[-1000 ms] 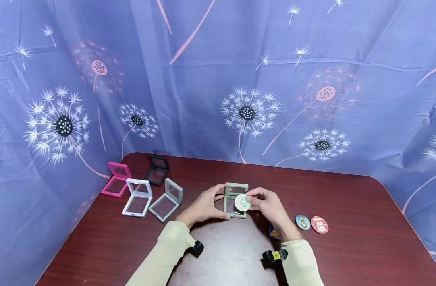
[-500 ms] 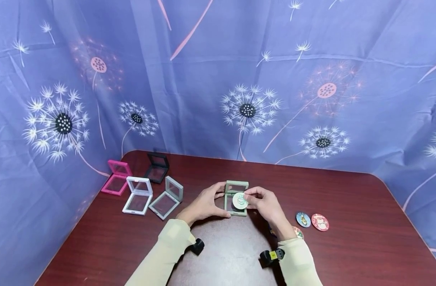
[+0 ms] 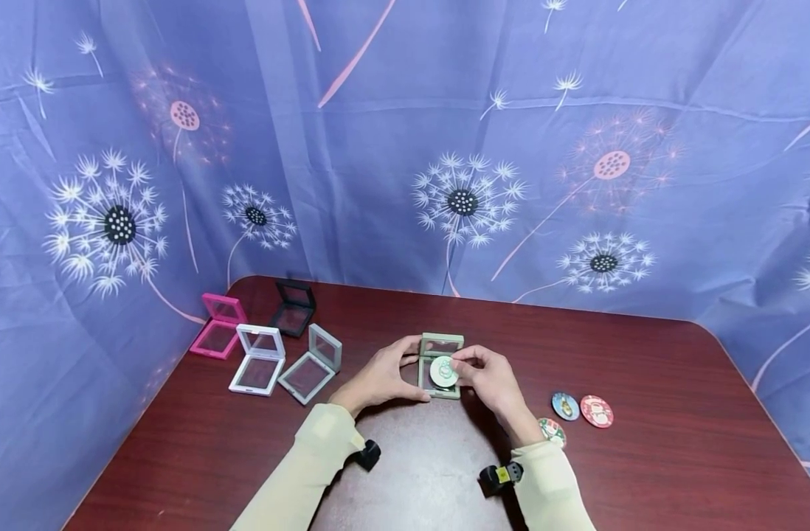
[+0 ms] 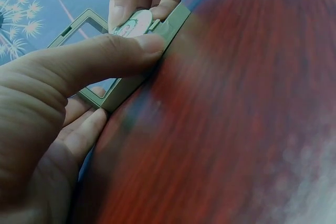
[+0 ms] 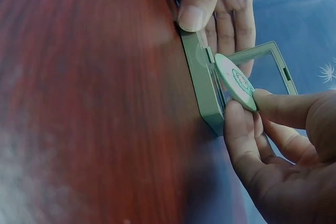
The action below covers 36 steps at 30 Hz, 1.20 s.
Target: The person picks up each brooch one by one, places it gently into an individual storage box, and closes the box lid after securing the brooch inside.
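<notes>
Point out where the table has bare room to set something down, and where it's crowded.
Bare: the table right of the red badge; the strip between green frame and curtain; the patch between the sleeves. Crowded: left back, with four frames; middle, where the left hand grips the green frame and the right hand pinches the pale badge.

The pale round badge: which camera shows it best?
The right wrist view: the badge appears large, its rim and print visible, pinched by the right hand. The head view shows its face rounder but small; in the left wrist view, the left hand hides part.
</notes>
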Each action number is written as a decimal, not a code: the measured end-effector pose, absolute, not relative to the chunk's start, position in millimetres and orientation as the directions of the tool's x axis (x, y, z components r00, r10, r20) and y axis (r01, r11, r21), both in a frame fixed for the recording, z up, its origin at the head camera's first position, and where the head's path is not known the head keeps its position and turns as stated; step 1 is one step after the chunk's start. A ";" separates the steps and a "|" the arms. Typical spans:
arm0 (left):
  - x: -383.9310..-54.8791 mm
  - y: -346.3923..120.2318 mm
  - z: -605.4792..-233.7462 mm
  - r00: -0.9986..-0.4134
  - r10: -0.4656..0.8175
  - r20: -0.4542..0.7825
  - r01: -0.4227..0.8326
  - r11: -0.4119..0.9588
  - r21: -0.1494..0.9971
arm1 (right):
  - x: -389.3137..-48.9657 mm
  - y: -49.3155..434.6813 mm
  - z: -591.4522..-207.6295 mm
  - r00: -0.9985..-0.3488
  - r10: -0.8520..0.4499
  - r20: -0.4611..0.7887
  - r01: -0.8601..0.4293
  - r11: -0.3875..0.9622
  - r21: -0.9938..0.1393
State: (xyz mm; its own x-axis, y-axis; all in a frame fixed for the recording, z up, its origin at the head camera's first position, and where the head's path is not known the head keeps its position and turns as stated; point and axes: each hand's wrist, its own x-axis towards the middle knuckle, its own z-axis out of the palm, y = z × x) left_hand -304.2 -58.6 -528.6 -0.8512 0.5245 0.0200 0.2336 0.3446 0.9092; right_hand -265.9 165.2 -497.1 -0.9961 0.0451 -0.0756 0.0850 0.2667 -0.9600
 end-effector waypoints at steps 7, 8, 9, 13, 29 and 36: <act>-304.4 -57.9 -527.1 -0.851 0.525 0.018 0.230 0.342 0.911 | -265.1 163.0 -495.7 -0.997 0.052 -0.058 0.072 0.326 -0.943; -304.5 -57.8 -527.1 -0.851 0.525 0.015 0.229 0.346 0.910 | -264.8 162.9 -495.5 -0.997 0.053 -0.055 0.069 0.335 -0.940; -304.7 -57.6 -526.9 -0.851 0.524 0.013 0.229 0.348 0.909 | -264.7 162.7 -495.4 -0.997 0.053 -0.051 0.066 0.340 -0.938; -304.8 -57.4 -526.6 -0.851 0.525 0.009 0.227 0.352 0.908 | -265.4 161.8 -496.6 -0.997 0.060 -0.044 0.063 0.362 -0.930; -304.0 -57.8 -529.1 -0.846 0.532 0.031 0.244 0.334 0.910 | -265.9 157.7 -500.5 -0.998 0.056 0.010 0.017 0.453 -0.891; -303.7 -58.0 -529.4 -0.848 0.529 0.039 0.252 0.336 0.908 | -266.2 156.4 -502.7 -0.994 0.046 0.098 -0.057 0.545 -0.836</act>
